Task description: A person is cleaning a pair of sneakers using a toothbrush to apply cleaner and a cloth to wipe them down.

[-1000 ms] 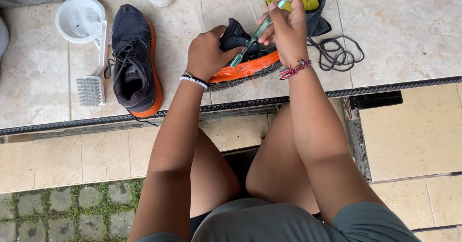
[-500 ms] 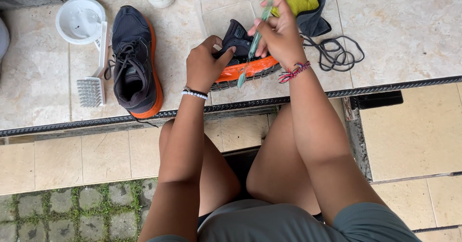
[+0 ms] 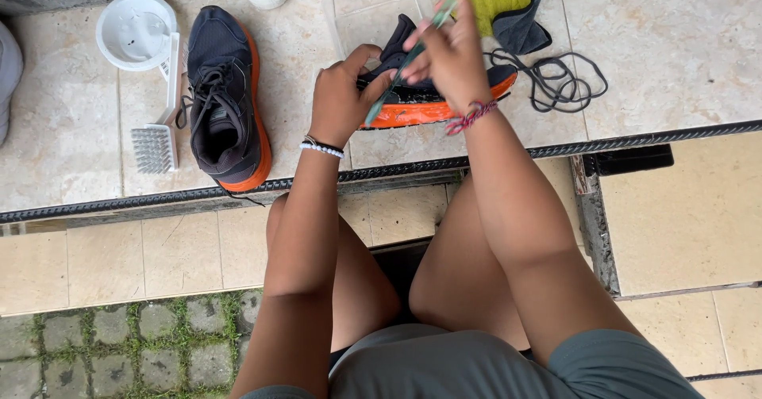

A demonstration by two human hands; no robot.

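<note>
left hand [image 3: 343, 90] grips the dark shoe [image 3: 429, 97] — lying crosswise; right hand [image 3: 454, 50] pinches what looks like a toothbrush [image 3: 405, 64], slanting onto it.

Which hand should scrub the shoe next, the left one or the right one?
Probably the right hand: it already grips the thin green toothbrush, angled down at the dark shoe with the orange sole. The left hand is busy clasping that shoe's end to steady it.
</note>
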